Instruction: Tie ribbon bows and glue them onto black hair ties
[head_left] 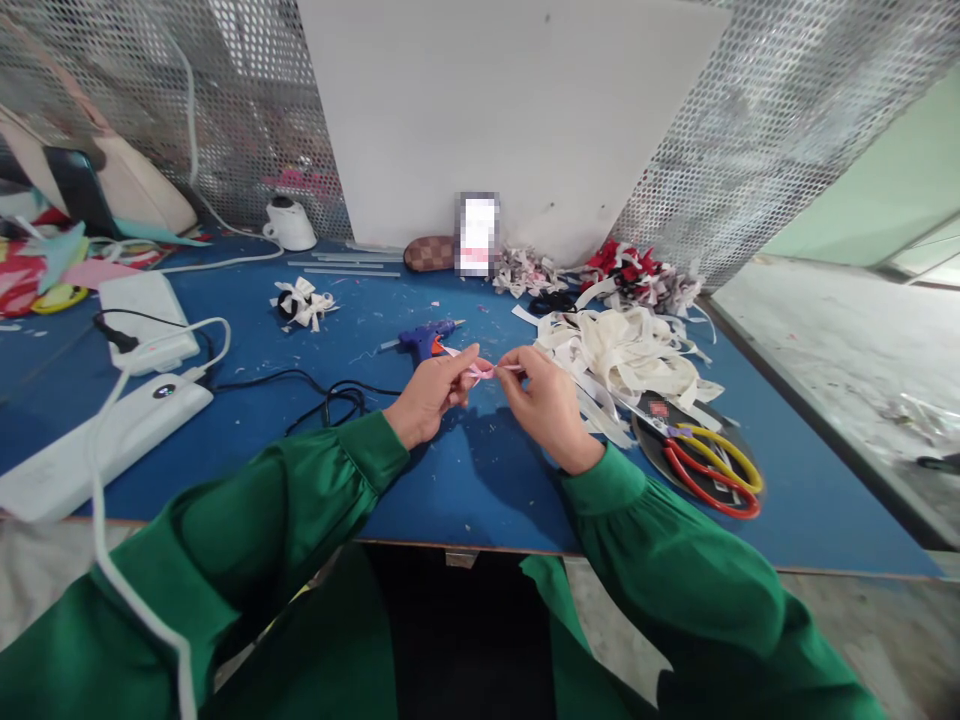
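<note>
Between my two hands a thin pink ribbon [480, 373] is held above the blue table. My left hand [435, 392] pinches it between thumb and fingers, and a loose end sticks up to the left. With thumb and forefinger closed, my right hand [541, 398] grips the ribbon's other side. Just behind my left hand lies a blue glue gun [421, 340], partly covered by the fingers. A heap of cream fabric strips [626, 350] spreads beyond my right hand. Scissors [712, 465] with red and yellow handles rest on a dark round plate to the right.
White power strips [105, 440] with cables occupy the left side. A white bow [304, 303], glue sticks [345, 267], a brown checked case [429, 253] and a phone [477, 235] sit farther back. Red and white bows [626, 265] are piled at the back right. A white board [510, 110] stands behind.
</note>
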